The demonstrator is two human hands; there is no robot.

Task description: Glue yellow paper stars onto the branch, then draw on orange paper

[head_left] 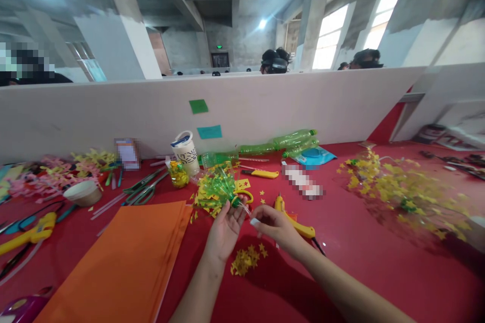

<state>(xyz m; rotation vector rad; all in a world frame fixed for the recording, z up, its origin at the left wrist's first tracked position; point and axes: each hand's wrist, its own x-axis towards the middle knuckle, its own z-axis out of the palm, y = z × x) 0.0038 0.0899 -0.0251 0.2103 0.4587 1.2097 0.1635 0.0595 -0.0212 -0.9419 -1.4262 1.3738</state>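
One green bottle piece (225,186) is above the red worktop (364,262), its long axis slanting: the frilled, cut end points away and leftward, the narrow neck toward the person and rightward. The left hand (225,232), palm up, has its grip half curled around the neck. Clear strands (245,207) stick out of the neck toward the right hand (276,223), whose grip is nearly closed at their tips; whether it holds them, I cannot tell.

Holding green, translucent, splayed plastic bottle piece (226,187) in bare left hand (226,224), with bare right hand (271,221) just beside.
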